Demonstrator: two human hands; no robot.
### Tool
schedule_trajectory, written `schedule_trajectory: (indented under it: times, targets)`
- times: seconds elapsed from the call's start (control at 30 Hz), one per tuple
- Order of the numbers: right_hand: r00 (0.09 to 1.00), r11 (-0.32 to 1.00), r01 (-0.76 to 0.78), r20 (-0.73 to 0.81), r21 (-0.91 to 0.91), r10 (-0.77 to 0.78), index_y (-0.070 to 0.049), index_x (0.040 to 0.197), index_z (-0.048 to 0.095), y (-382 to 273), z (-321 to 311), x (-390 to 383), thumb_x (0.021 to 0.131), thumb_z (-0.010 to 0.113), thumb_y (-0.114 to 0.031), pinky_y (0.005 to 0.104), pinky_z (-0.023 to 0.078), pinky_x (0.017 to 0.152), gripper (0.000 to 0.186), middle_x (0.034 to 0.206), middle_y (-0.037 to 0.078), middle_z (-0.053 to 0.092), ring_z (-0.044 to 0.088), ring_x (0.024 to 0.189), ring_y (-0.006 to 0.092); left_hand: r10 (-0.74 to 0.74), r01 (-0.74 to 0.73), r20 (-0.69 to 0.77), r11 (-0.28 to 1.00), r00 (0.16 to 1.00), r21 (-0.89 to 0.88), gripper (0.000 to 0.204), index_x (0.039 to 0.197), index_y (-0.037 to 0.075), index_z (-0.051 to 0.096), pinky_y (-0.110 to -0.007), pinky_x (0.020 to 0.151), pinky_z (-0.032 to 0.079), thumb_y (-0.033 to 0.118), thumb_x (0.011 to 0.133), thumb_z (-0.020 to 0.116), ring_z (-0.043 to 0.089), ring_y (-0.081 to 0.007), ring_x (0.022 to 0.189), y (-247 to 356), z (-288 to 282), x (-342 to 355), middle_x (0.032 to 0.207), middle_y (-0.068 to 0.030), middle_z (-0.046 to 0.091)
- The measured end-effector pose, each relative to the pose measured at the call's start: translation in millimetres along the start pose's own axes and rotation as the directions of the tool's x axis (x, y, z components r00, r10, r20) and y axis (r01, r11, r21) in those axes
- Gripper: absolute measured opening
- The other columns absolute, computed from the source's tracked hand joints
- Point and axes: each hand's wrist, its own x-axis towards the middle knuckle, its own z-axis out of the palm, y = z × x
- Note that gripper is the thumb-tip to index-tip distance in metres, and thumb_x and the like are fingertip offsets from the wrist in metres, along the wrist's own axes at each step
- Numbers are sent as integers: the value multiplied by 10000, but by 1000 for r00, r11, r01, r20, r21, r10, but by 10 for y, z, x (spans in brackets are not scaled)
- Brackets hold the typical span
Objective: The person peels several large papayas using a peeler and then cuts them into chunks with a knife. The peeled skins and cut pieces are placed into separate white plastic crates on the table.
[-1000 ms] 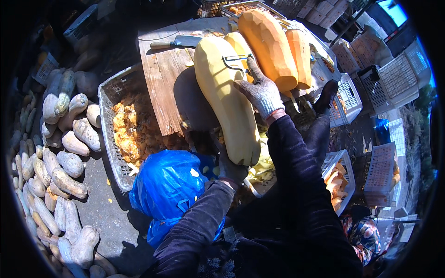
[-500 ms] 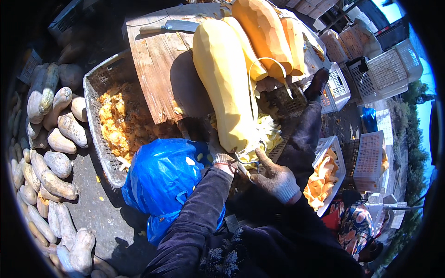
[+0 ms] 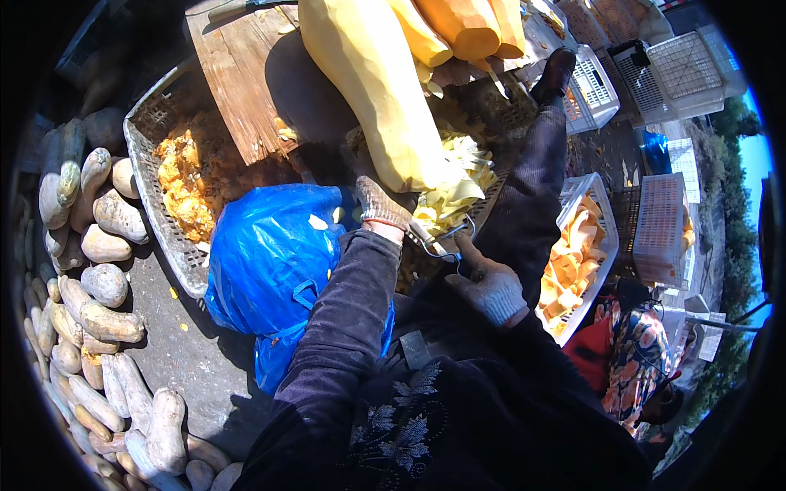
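My left hand (image 3: 378,203), gloved, grips the lower end of a long, pale yellow, pared squash (image 3: 372,106), its fingers partly hidden. My right hand (image 3: 488,286), also gloved, holds a wide-bladed peeler (image 3: 442,244) just below that end. Pale curled peelings (image 3: 458,176) lie in a crate beside them. Further squashes, yellow and orange (image 3: 458,24), rest on the wooden board (image 3: 229,90), with a knife (image 3: 229,10) at its far edge.
A crate of orange pulp (image 3: 146,147) and a blue plastic bag (image 3: 262,270) are left; whole squashes (image 3: 110,319) cover the ground beyond. My dark-clad leg (image 3: 532,164) stretches right, near a crate of peeled pieces (image 3: 577,254), stacked crates (image 3: 655,204) and a person in floral cloth (image 3: 634,356).
My right hand has come down from the squash's upper part to below its lower end with the peeler. The squash and surroundings appear higher in view.
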Motion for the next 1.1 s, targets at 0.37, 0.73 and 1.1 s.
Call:
schedule_trajectory:
  times: [0.37,0.73,1.1]
  targets:
    - [988,989,59,-137,-135,-77,-357,1514,320,-479,-168,329,847,676,-461,425,559,814,763,1086,157,688,691,941,331,-6,8,-13,985,1000,175,668,1414,122,482,-565,1035,458,613,961,453,535,-361,1260,27,-145,135,1367,-147,557]
    - [791,863,349,-379,-366,-481,-293,1453,454,-645,-356,494,852,668,-244,425,543,580,640,820,117,633,678,704,296,-113,145,-199,977,974,158,826,1493,71,368,-581,1115,374,689,975,192,471,-395,1321,-4,-199,-21,1468,-213,445]
    - [854,932,358,-385,-58,-352,-350,1459,429,-64,-227,142,844,701,-459,403,558,656,681,932,123,686,688,746,297,-128,114,157,989,979,93,619,1463,128,369,-534,1001,500,462,970,542,519,-323,1291,134,98,-99,1415,-149,509]
